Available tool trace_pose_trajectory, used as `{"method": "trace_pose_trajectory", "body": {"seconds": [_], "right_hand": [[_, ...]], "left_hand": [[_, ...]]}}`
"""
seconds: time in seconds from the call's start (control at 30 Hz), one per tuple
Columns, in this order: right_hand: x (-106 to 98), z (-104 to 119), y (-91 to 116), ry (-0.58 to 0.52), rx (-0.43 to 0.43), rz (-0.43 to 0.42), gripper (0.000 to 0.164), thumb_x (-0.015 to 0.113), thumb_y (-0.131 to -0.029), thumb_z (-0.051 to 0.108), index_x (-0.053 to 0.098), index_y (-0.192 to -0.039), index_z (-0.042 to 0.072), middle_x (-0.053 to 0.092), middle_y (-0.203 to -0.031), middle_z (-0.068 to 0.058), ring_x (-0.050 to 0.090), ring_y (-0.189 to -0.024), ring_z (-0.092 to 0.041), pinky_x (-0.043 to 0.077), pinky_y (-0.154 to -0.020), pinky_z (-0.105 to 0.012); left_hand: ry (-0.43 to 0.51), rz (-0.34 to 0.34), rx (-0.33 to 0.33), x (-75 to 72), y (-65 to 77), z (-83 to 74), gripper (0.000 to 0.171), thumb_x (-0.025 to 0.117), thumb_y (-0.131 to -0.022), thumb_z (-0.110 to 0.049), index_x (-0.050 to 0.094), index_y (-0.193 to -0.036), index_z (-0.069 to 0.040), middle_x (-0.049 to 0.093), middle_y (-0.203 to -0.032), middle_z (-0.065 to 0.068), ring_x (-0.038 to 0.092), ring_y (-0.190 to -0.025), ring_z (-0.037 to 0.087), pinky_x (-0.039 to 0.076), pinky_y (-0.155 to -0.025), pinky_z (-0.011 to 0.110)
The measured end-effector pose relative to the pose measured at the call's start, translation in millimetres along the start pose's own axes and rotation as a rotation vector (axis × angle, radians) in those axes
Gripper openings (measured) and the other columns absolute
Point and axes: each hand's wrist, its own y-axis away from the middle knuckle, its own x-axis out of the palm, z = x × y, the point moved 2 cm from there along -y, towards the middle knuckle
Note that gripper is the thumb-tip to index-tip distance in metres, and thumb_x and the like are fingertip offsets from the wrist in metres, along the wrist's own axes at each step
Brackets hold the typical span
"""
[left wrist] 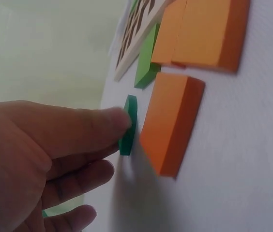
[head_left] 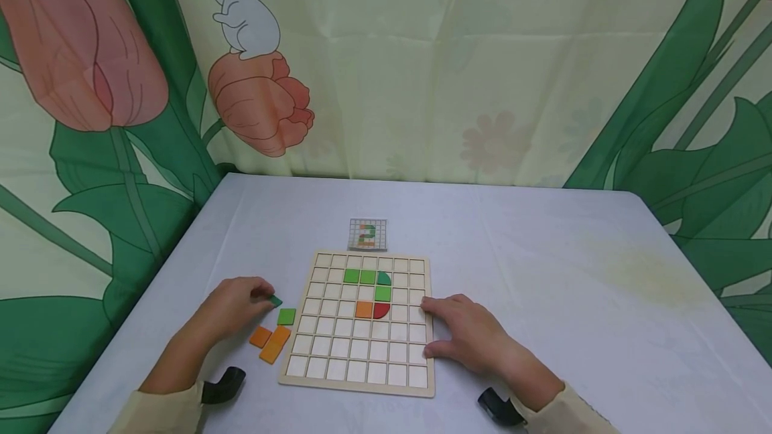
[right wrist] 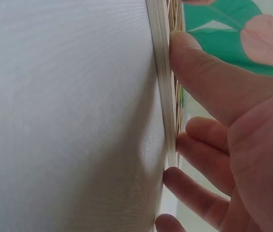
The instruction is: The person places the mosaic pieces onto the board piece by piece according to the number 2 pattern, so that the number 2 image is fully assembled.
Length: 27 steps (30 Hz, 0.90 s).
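Observation:
My left hand (head_left: 235,307) pinches a small dark green tile (left wrist: 128,133) between thumb and fingers, just above the table left of the board. Its full outline is hidden by the fingers. My right hand (head_left: 473,333) rests against the right edge of the wooden grid board (head_left: 360,350), thumb and fingers extended and touching its rim. On the board lie several green tiles (head_left: 367,276), a dark green quarter-round (head_left: 384,278), an orange square (head_left: 364,309) and a red quarter-round (head_left: 381,311). Beside the left hand are a loose green square (head_left: 286,317) and orange tiles (head_left: 275,344).
A small card (head_left: 367,234) with a gridded pattern of coloured squares lies behind the board. White cloth covers the table (head_left: 543,260). A printed curtain (head_left: 422,86) hangs behind it. Black curved parts (head_left: 224,386) stick out at both wrists.

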Motion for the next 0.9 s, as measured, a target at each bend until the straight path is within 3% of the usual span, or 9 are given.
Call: {"method": "trace_pose_trajectory", "body": {"seconds": [0.2, 0.33, 0.47, 0.63, 0.9], "right_hand": [[0.0, 0.6, -0.1, -0.002, 0.015, 0.008, 0.068, 0.085, -0.078, 0.033, 0.060, -0.137, 0.008, 0.062, -0.134, -0.008, 0.054, -0.120, -0.030, 0.046, -0.096, -0.051], [0.1, 1.1, -0.1, -0.007, 0.023, 0.013, 0.068, 0.085, -0.078, 0.033, 0.060, -0.137, 0.009, 0.062, -0.134, -0.007, 0.054, -0.121, -0.030, 0.046, -0.096, -0.051], [0.2, 1.3, 0.3, -0.003, 0.017, 0.011, 0.068, 0.085, -0.079, 0.033, 0.060, -0.137, 0.009, 0.062, -0.134, -0.007, 0.054, -0.120, -0.030, 0.046, -0.096, -0.051], [0.0, 1.5, 0.6, 0.000, 0.015, 0.009, 0.068, 0.084, -0.079, 0.033, 0.059, -0.137, 0.009, 0.062, -0.133, -0.006, 0.053, -0.121, -0.030, 0.046, -0.096, -0.051], [0.0, 2.0, 0.4, -0.001, 0.030, 0.014, 0.068, 0.085, -0.079, 0.033, 0.060, -0.137, 0.009, 0.062, -0.133, -0.005, 0.053, -0.121, -0.030, 0.046, -0.096, -0.050]], "left_hand": [[0.045, -0.020, 0.007, 6.9, -5.0, -6.7, 0.027, 0.073, -0.089, -0.006, 0.070, -0.115, 0.001, 0.069, -0.114, 0.015, 0.061, -0.109, 0.036, 0.051, -0.093, 0.052], [0.032, -0.053, -0.005, 7.2, -6.2, -9.1, 0.034, 0.077, -0.088, -0.017, 0.069, -0.115, 0.001, 0.068, -0.112, 0.014, 0.061, -0.105, 0.033, 0.052, -0.090, 0.051], [0.000, -0.074, -0.019, 5.8, -6.9, -8.7, 0.032, 0.079, -0.086, -0.022, 0.069, -0.106, 0.000, 0.067, -0.100, 0.010, 0.061, -0.093, 0.028, 0.053, -0.082, 0.048], [0.013, -0.060, -0.028, 7.7, -8.5, -9.4, 0.025, 0.079, -0.087, -0.018, 0.069, -0.103, -0.001, 0.067, -0.093, 0.005, 0.060, -0.086, 0.023, 0.054, -0.080, 0.045], [0.071, -0.052, -0.008, 11.2, -7.4, -15.2, 0.028, 0.077, -0.087, -0.006, 0.068, -0.113, 0.000, 0.068, -0.110, 0.012, 0.062, -0.104, 0.031, 0.052, -0.093, 0.050]]}}
